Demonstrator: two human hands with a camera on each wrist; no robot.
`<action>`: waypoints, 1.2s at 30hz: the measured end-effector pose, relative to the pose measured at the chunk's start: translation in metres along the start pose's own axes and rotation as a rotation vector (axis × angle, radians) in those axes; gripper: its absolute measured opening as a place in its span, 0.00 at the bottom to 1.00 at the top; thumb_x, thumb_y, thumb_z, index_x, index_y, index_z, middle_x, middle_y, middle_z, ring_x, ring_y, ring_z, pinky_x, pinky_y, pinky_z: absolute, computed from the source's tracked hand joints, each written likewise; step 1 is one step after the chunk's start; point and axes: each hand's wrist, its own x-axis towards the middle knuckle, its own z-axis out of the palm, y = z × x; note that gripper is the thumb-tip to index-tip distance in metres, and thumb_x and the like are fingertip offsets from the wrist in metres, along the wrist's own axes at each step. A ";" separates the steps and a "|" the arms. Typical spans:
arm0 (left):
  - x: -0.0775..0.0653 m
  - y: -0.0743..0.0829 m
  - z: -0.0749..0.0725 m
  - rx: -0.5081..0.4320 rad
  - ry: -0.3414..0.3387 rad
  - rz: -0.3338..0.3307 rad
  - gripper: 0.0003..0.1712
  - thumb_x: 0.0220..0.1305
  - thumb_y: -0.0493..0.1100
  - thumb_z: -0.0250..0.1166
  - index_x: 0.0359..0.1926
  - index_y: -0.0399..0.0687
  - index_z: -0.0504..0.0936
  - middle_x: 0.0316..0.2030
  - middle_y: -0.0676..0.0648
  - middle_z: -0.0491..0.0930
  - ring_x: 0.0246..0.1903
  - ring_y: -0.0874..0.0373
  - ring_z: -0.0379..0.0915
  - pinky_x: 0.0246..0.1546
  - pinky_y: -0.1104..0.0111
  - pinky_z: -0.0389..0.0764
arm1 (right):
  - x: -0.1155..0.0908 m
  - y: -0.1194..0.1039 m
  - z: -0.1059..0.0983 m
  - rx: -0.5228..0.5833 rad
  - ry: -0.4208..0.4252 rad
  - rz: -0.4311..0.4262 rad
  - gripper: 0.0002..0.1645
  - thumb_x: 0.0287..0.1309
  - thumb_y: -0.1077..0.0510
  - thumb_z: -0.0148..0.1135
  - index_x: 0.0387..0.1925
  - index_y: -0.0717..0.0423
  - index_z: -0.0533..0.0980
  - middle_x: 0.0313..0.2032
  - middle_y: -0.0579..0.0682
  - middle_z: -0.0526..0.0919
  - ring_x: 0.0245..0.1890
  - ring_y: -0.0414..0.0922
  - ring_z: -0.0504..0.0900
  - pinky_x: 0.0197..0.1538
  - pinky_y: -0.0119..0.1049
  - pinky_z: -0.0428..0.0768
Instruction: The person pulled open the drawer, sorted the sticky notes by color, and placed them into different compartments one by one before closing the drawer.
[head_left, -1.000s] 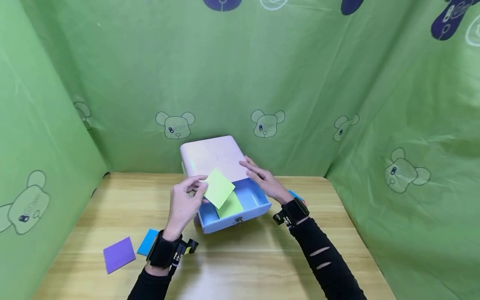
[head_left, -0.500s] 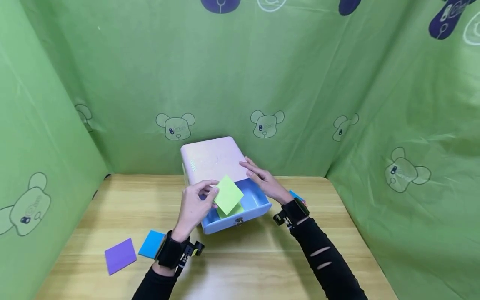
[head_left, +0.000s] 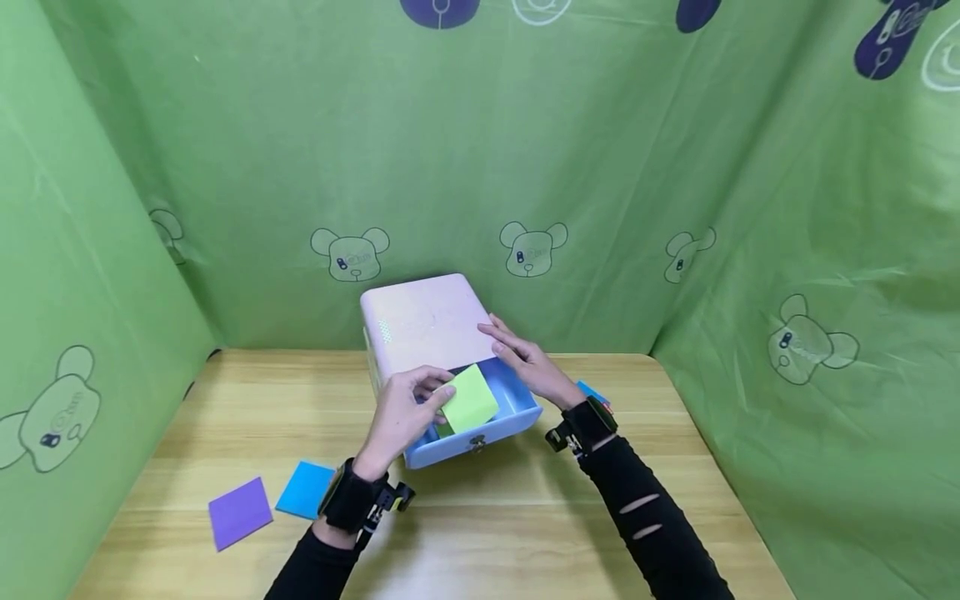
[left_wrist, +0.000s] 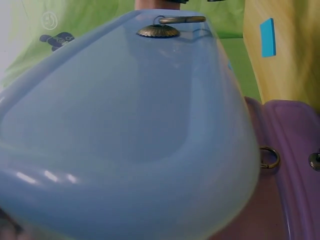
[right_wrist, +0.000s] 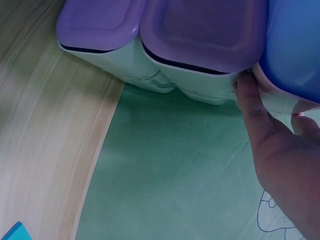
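Note:
My left hand (head_left: 401, 417) pinches a yellow-green sticky note pad (head_left: 472, 400) by its left corner, low over the pulled-out blue drawer (head_left: 442, 451). A strip of another green pad (head_left: 446, 430) shows beneath it in the drawer. The drawer belongs to a small chest with a pale pink top (head_left: 427, 321). My right hand (head_left: 528, 367) rests with extended fingers against the chest's right edge; the right wrist view shows its fingers (right_wrist: 254, 107) along the chest's side. In the left wrist view the drawer's blue front (left_wrist: 125, 100) fills the frame and hides the left hand's fingers.
A purple square pad (head_left: 240, 513) and a blue one (head_left: 306, 490) lie on the wooden table (head_left: 510, 533) at front left. Another blue piece (head_left: 592, 392) lies partly behind the right wrist. Purple drawers (right_wrist: 205, 35) sit below the blue one. Green cloth (head_left: 450, 150) hangs behind.
My left hand has moved right and down, bringing the green pad from the drawer's left side over the other green pad. The right hand stays at the chest's edge.

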 end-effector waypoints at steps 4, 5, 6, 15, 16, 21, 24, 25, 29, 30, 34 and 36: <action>0.002 0.000 0.000 0.031 -0.032 0.000 0.11 0.65 0.34 0.68 0.47 0.35 0.85 0.35 0.36 0.87 0.23 0.53 0.83 0.25 0.64 0.89 | 0.000 0.000 0.000 -0.003 0.002 -0.001 0.28 0.79 0.47 0.46 0.75 0.38 0.64 0.82 0.40 0.44 0.83 0.48 0.42 0.83 0.60 0.42; 0.003 0.000 0.000 0.040 -0.040 0.003 0.11 0.65 0.35 0.68 0.48 0.35 0.85 0.35 0.36 0.87 0.23 0.53 0.83 0.25 0.64 0.89 | 0.000 0.000 0.000 -0.002 0.003 -0.002 0.28 0.79 0.47 0.46 0.75 0.38 0.64 0.82 0.40 0.44 0.83 0.48 0.42 0.83 0.60 0.42; 0.003 0.000 0.000 0.048 -0.047 0.006 0.11 0.65 0.35 0.68 0.48 0.36 0.85 0.36 0.36 0.87 0.23 0.53 0.84 0.25 0.64 0.89 | 0.000 0.000 0.000 0.001 0.002 -0.004 0.28 0.79 0.47 0.46 0.75 0.39 0.64 0.82 0.41 0.44 0.83 0.48 0.41 0.83 0.60 0.42; 0.007 -0.001 0.001 0.120 -0.094 0.026 0.11 0.65 0.36 0.69 0.46 0.36 0.85 0.36 0.38 0.89 0.20 0.55 0.84 0.23 0.65 0.88 | 0.008 0.021 0.000 -0.020 0.004 -0.010 0.27 0.79 0.44 0.45 0.75 0.31 0.62 0.82 0.41 0.42 0.83 0.45 0.41 0.83 0.61 0.41; 0.007 -0.002 0.001 0.130 -0.098 0.026 0.10 0.65 0.36 0.69 0.46 0.36 0.85 0.36 0.38 0.89 0.20 0.55 0.84 0.23 0.66 0.87 | 0.010 0.026 0.000 -0.024 0.006 -0.012 0.27 0.79 0.44 0.44 0.75 0.30 0.62 0.82 0.40 0.42 0.83 0.45 0.41 0.83 0.61 0.42; 0.008 -0.002 0.001 0.165 -0.100 0.014 0.09 0.64 0.36 0.69 0.45 0.37 0.86 0.34 0.39 0.89 0.19 0.56 0.84 0.22 0.68 0.86 | 0.010 0.029 0.002 -0.028 0.019 -0.038 0.26 0.78 0.40 0.45 0.73 0.26 0.63 0.82 0.39 0.44 0.83 0.43 0.43 0.83 0.61 0.44; 0.009 -0.001 0.002 0.182 -0.096 -0.001 0.09 0.64 0.35 0.69 0.45 0.38 0.86 0.33 0.40 0.89 0.20 0.57 0.83 0.22 0.69 0.86 | 0.010 0.029 0.002 -0.026 0.019 -0.045 0.26 0.77 0.39 0.45 0.73 0.24 0.64 0.82 0.39 0.45 0.83 0.42 0.43 0.83 0.60 0.44; 0.009 -0.001 0.002 0.190 -0.098 -0.005 0.09 0.65 0.35 0.69 0.45 0.38 0.86 0.33 0.41 0.89 0.20 0.57 0.83 0.22 0.69 0.86 | 0.010 0.030 0.002 -0.022 0.016 -0.046 0.26 0.77 0.39 0.45 0.73 0.24 0.64 0.82 0.39 0.44 0.83 0.42 0.43 0.83 0.60 0.44; 0.010 0.001 0.003 0.285 -0.095 0.013 0.08 0.65 0.35 0.68 0.45 0.41 0.87 0.34 0.44 0.89 0.26 0.60 0.84 0.31 0.68 0.86 | 0.010 0.031 0.001 -0.018 0.019 -0.056 0.26 0.78 0.39 0.44 0.73 0.25 0.63 0.83 0.41 0.44 0.83 0.43 0.42 0.83 0.60 0.46; 0.010 0.001 0.003 0.311 -0.095 0.018 0.08 0.65 0.35 0.68 0.45 0.42 0.87 0.34 0.45 0.89 0.28 0.60 0.84 0.33 0.68 0.86 | 0.010 0.031 0.001 -0.017 0.021 -0.058 0.26 0.78 0.39 0.44 0.73 0.25 0.63 0.83 0.41 0.44 0.83 0.42 0.42 0.83 0.59 0.46; 0.010 0.002 0.004 0.382 -0.095 0.043 0.10 0.64 0.35 0.68 0.46 0.42 0.87 0.35 0.46 0.90 0.31 0.59 0.84 0.38 0.64 0.85 | 0.010 0.032 0.001 -0.012 0.018 -0.066 0.26 0.78 0.40 0.44 0.73 0.25 0.63 0.82 0.40 0.44 0.83 0.42 0.42 0.83 0.59 0.47; 0.009 0.003 0.004 0.399 -0.105 0.041 0.11 0.64 0.36 0.68 0.47 0.42 0.86 0.37 0.46 0.90 0.32 0.58 0.85 0.39 0.63 0.85 | 0.011 0.032 0.001 -0.009 0.015 -0.069 0.26 0.78 0.40 0.44 0.74 0.25 0.63 0.82 0.40 0.44 0.83 0.42 0.43 0.83 0.58 0.47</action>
